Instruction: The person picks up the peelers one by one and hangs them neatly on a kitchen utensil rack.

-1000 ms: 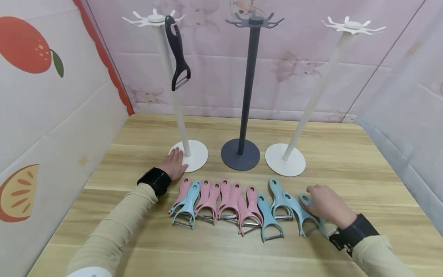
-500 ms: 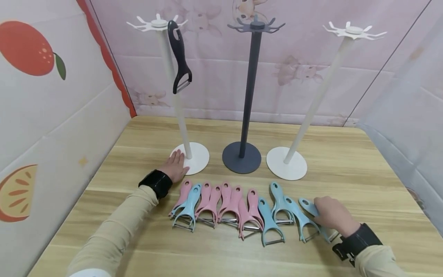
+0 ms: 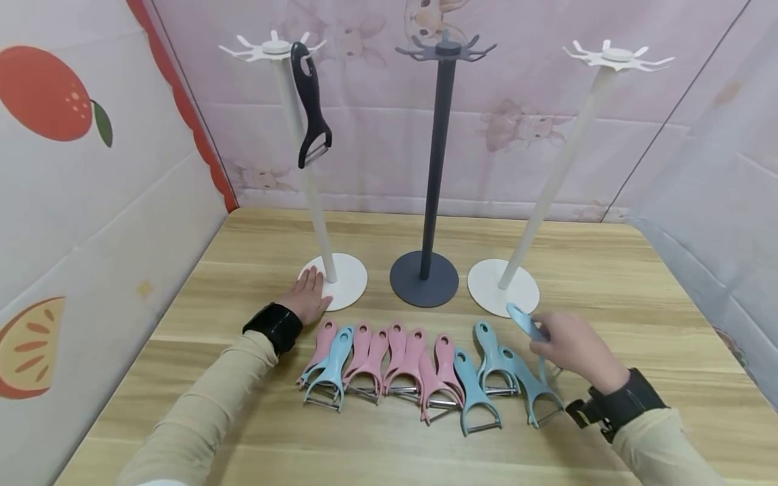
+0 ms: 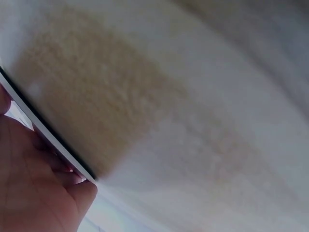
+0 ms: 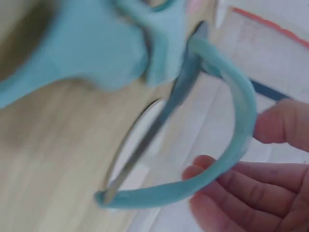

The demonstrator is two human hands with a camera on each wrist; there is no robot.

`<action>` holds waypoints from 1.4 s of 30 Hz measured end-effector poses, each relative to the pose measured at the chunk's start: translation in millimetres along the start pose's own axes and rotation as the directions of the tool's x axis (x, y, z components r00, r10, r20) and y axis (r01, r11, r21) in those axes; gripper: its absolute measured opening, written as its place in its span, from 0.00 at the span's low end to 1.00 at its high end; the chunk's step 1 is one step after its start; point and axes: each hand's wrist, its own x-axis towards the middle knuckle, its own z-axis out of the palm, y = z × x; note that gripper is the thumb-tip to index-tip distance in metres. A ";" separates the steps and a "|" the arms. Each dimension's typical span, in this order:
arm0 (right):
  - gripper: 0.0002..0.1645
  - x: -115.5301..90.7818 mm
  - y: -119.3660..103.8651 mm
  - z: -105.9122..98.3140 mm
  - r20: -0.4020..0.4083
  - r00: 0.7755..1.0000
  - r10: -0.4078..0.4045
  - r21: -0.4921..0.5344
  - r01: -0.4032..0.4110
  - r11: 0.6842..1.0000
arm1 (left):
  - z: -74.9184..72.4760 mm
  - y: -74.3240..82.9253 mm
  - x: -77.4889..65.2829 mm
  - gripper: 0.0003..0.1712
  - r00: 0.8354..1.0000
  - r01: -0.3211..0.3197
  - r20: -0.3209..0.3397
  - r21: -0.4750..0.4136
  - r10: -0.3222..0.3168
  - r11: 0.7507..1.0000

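While blurred overhead, blade [image 5: 145, 140] at wrist.

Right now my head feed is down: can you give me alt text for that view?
The right hand lifts a blue peeler off the wooden table, while the left hand rests flat on the base of the left white stand, where a black peeler hangs. Pink and blue peelers lie in a row before three stands.

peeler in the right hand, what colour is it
Light blue; the peeler held by the right hand shows best in the head view.
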 end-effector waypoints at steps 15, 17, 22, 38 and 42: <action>0.19 69.6 -83.1 2.2 -0.390 0.840 -0.377 0.072 0.436 0.897 | -2.3 -4.0 -1.0 0.37 1.000 0.015 0.000 0.001 -0.015 1.000; 0.22 78.0 -98.9 -3.1 -0.427 0.809 -0.405 0.101 0.488 0.867 | -1.2 -5.1 -0.2 0.37 1.000 0.016 -0.005 0.009 -0.016 1.000; 0.23 105.0 -134.5 -20.4 -0.551 0.710 -0.438 0.116 0.585 0.803 | -3.2 -3.6 -0.8 0.36 1.000 0.026 -0.015 0.013 -0.026 1.000; 0.21 184.3 -215.0 -83.2 -0.715 0.637 -0.289 0.251 0.618 0.745 | -4.4 4.6 -6.5 0.35 0.999 0.004 -0.048 0.000 -0.004 1.000; 0.20 196.4 -230.1 -91.1 -0.706 0.666 -0.240 0.263 0.561 0.785 | 2.0 4.6 -5.7 0.36 0.999 0.003 -0.046 -0.003 -0.003 1.000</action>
